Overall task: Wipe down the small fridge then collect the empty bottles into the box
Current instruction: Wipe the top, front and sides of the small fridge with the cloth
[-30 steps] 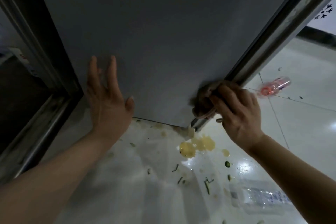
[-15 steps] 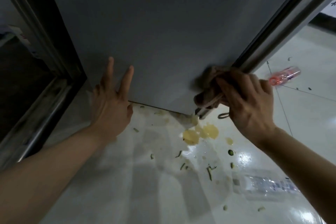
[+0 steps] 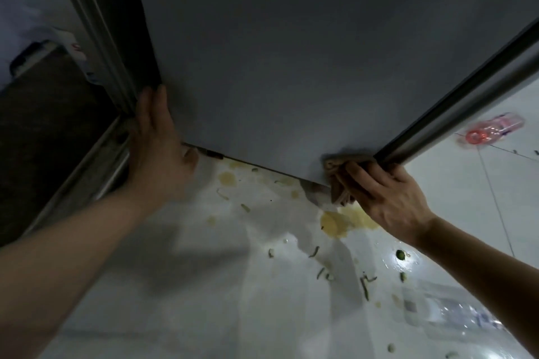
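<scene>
The right hand (image 3: 388, 198) is clamped on a crumpled brown cloth (image 3: 339, 180), pressing it against the lower right corner of the grey flat-panelled fridge door (image 3: 291, 52). The left hand (image 3: 159, 151), fingers extended and together, rests flat at the door's lower left corner. A clear plastic bottle (image 3: 455, 312) and a pink-labelled plastic bottle (image 3: 493, 128) lie on the white glossy floor (image 3: 204, 300) to the door's right.

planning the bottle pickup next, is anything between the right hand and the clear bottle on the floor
Nothing solid blocks it. The right hand is busy holding the cloth against the fridge bottom corner. Between it and the clear bottle lie only a yellow spill and green scraps on the floor.
</scene>
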